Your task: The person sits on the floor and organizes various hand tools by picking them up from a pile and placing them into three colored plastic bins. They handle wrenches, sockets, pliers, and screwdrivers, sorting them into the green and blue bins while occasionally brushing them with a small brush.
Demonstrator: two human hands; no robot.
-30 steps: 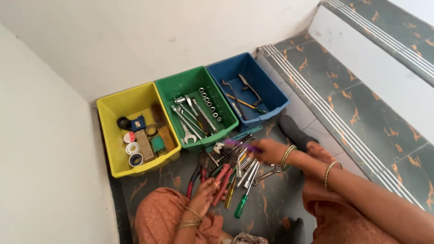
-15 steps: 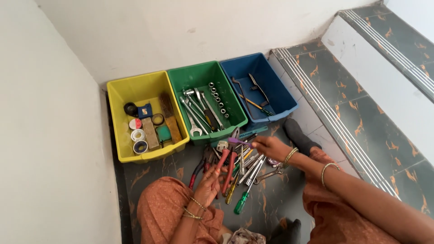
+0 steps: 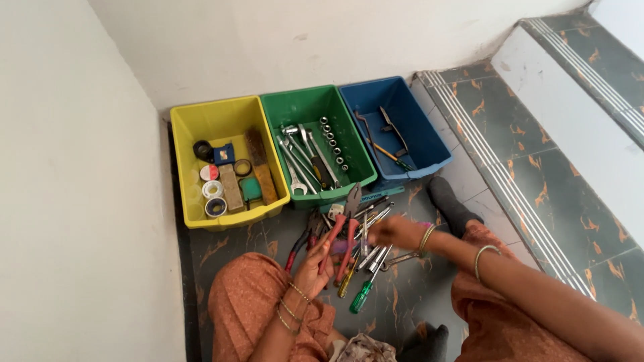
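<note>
- Left hand (image 3: 310,267) is gripping red-handled pliers (image 3: 342,231) by the handles, fingers curled round them, jaws pointing towards the green bin (image 3: 355,184).
- Right hand (image 3: 396,232) is blurring over the tool pile (image 3: 365,261); its grasp cannot be told.
- Pliers are looking heavy, stiff, steel; the sleeved handles are offering the surest hold.

Glossy plastic bins (image 3: 228,121), bare metal spanners (image 3: 295,167), polished stone floor (image 3: 402,295).
</note>
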